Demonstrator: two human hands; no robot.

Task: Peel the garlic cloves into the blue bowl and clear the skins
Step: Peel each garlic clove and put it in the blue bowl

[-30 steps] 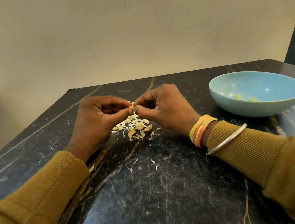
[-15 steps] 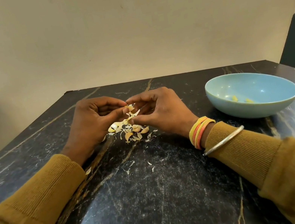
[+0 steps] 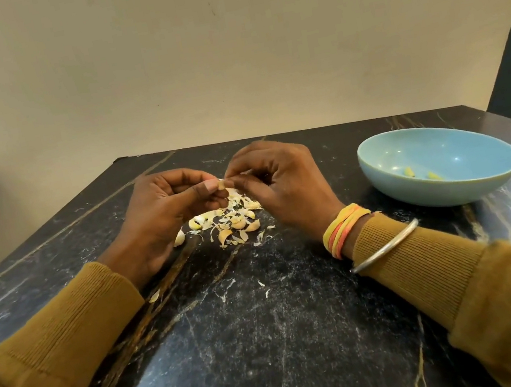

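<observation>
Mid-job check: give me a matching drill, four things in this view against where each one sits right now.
1 blue bowl; 2 garlic clove; 3 pile of skins and cloves; 4 silver bangle

A pinched between left hand and right hand
B round the right sleeve
C at the right of the table, two peeled cloves inside
D on the table beneath the hands

Pairs: 1-C, 2-A, 3-D, 4-B

A dark stone surface (image 3: 273, 343), veined in white and gold, is seen with light reflected on its right side. Near its middle a small heap of garlic cloves (image 3: 240, 223) and papery skins (image 3: 225, 234) is spread directly on the stone. A few stray flakes (image 3: 262, 283) are scattered nearer the front edge, apart from the heap. A blue bowl (image 3: 418, 195) is set upright toward the right, well apart from the heap.
</observation>
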